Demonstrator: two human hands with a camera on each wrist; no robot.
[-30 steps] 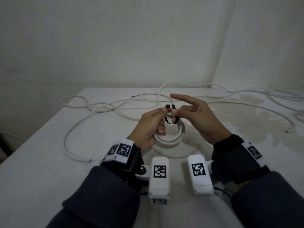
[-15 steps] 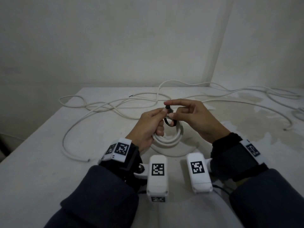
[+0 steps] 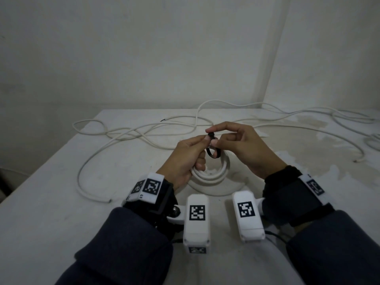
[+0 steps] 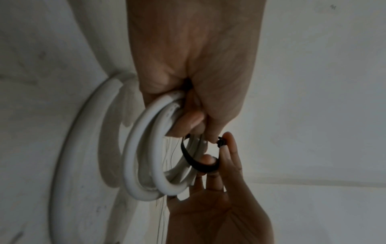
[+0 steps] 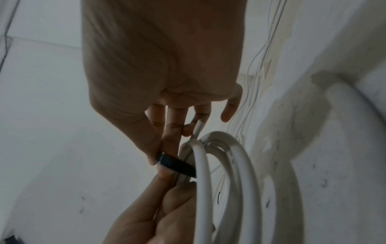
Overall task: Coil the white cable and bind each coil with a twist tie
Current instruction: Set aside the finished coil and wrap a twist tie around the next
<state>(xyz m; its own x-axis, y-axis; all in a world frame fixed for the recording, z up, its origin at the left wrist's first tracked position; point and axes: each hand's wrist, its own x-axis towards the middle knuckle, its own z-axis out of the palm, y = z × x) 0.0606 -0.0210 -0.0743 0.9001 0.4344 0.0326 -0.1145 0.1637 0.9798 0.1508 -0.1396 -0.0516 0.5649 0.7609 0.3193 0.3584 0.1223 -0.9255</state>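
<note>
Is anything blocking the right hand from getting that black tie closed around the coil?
Nothing visible does. The right hand already pinches the black twist tie, looped around the white cable coil that the left hand holds; its ends meet between the fingertips.

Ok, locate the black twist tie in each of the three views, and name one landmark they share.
Head: black twist tie at centre, looped over the coil's top, between both hands.
Left wrist: a dark band right of centre, below the left hand.
Right wrist: lower centre, under the right hand, against the coil.
Shared landmark: the white cable coil, beside it in every view.
</note>
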